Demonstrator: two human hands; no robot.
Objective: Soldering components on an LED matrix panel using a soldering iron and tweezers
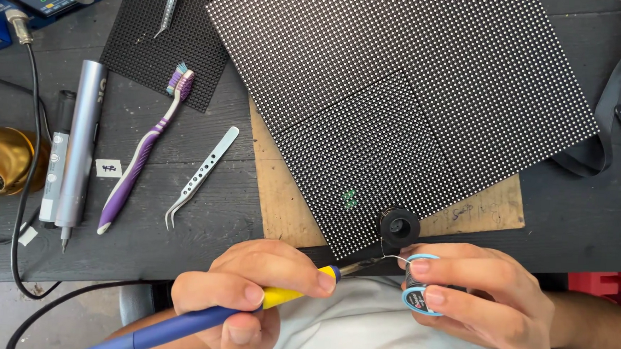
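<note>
Head view | left hand (247, 295) fingers grip soldering iron (196, 321) | right hand (485, 297) fingers grip solder spool (418, 290)

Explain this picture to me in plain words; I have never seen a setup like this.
This is one view from a camera on a person's head, looking down at their own two hands over a dark workbench. The left hand holds a blue and yellow soldering iron. The right hand holds a small spool of solder wire, whose thin end meets the iron's tip. Above them lies a black dotted display panel. To the left lie curved tweezers, a purple toothbrush and a grey pen-shaped tool.
</note>
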